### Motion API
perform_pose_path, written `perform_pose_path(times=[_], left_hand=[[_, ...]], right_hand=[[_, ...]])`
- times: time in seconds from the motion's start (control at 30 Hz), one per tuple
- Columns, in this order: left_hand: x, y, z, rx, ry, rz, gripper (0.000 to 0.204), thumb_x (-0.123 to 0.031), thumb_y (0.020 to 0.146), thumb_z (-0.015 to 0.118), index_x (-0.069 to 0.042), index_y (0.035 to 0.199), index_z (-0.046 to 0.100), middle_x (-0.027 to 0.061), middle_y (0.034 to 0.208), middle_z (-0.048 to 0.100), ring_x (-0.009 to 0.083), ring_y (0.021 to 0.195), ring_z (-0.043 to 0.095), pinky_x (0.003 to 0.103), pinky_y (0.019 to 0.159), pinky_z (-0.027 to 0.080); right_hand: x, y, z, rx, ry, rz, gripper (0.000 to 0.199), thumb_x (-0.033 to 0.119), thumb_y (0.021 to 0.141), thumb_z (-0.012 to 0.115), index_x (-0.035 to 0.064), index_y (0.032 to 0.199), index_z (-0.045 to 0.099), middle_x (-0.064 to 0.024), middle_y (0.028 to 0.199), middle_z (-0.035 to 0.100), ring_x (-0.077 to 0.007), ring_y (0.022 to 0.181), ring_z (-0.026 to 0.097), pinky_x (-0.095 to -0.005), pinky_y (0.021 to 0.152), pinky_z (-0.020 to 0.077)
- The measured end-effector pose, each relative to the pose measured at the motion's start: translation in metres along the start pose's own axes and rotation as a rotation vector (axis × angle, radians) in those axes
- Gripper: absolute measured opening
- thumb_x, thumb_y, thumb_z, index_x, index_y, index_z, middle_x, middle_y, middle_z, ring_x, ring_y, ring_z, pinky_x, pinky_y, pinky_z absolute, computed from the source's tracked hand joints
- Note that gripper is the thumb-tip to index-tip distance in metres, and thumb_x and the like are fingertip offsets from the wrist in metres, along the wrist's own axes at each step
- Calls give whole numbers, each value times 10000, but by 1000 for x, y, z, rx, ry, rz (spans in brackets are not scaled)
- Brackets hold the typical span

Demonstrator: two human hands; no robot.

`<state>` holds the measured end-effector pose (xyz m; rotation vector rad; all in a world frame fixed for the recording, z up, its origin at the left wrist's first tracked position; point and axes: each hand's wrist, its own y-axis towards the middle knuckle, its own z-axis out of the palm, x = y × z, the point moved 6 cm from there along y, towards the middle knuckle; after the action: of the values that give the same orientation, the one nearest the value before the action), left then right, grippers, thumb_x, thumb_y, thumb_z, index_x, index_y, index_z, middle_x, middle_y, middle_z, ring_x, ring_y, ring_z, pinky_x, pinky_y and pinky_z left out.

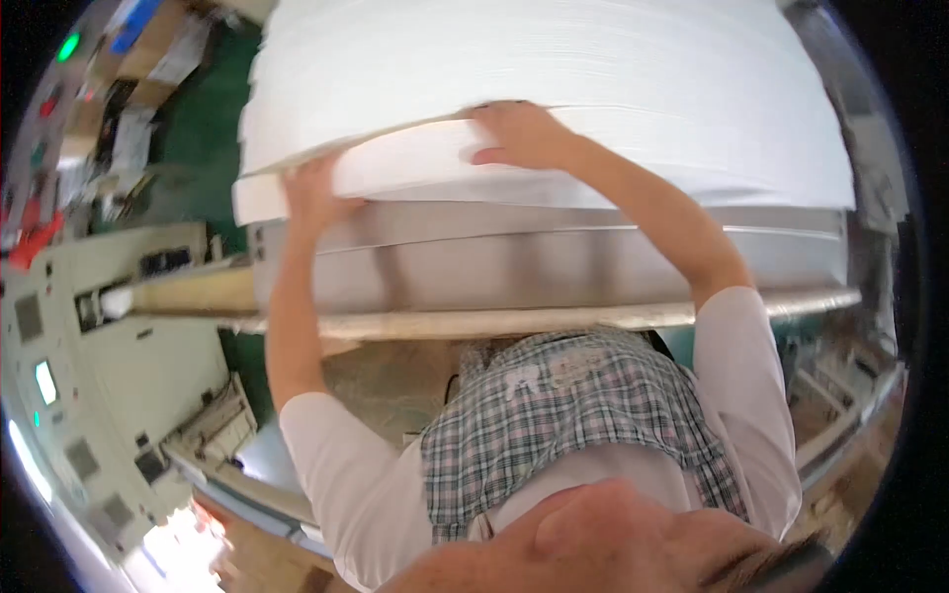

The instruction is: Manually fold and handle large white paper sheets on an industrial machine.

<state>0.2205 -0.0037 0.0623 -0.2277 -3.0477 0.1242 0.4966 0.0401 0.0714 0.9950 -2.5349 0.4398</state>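
Crosswise, white front strip [410,161] lies, long axis left-right.

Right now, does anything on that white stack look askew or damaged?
Slightly askew: the large white stack of thin, layered sheets has a ragged left edge, and its white front section appears to jut farther left than the layers behind. A gap opens near the left hand. No spill or tear shows.

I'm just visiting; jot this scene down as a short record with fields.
left hand: at the left part of the front bundle
right hand: fingers over the bundle's top, thumb nearer
white stack: many thin layers; paper or cloth unclear
nearer the body: grey ledge
clothing: plaid apron
far left: pale cabinet
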Motion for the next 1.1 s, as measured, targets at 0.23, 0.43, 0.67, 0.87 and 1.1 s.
perform_pose_path(times=[0.23,0.43,0.67,0.87,1.1], left_hand=[[22,20,-10,148,42,-216,934,-289,439,817,-109,1244,378,106,1261,427,287,1191,355,488,985,246],[34,28,22,449,218,-443,964,-185,515,785,-175,1308,237,86,1323,349,326,1231,271,512,959,278],[50,18,25,66,6,-214,588,-149,601,690,-129,1150,483,91,1198,453,331,1150,369,453,948,300],[46,17,40,-133,-50,-76,565,-88,613,616,-95,1158,467,127,1161,472,343,1118,383,438,943,277],[56,-19,-55,-312,177,-176,494,-128,616,647,-113,1093,518,204,1165,475,350,1108,419,448,945,302]], right_hand=[[-206,-215,-72,73,-300,229,932,425,530,757,65,1283,343,-144,1256,426,-286,1174,385,-415,963,295],[-366,-363,-131,382,-543,773,1015,291,397,843,141,1266,340,-83,1264,414,-276,1159,402,-552,901,340],[-515,-483,-130,151,-619,959,460,46,740,526,46,1191,435,-149,1219,439,-300,1149,408,-414,951,348],[-523,-545,-128,-342,-650,683,638,-163,608,457,88,1194,443,-145,1245,436,-309,1202,357,-385,1022,276],[-564,-555,-144,-532,-718,559,467,-13,716,522,134,1159,500,-132,1173,513,-307,1109,466,-387,927,383]])
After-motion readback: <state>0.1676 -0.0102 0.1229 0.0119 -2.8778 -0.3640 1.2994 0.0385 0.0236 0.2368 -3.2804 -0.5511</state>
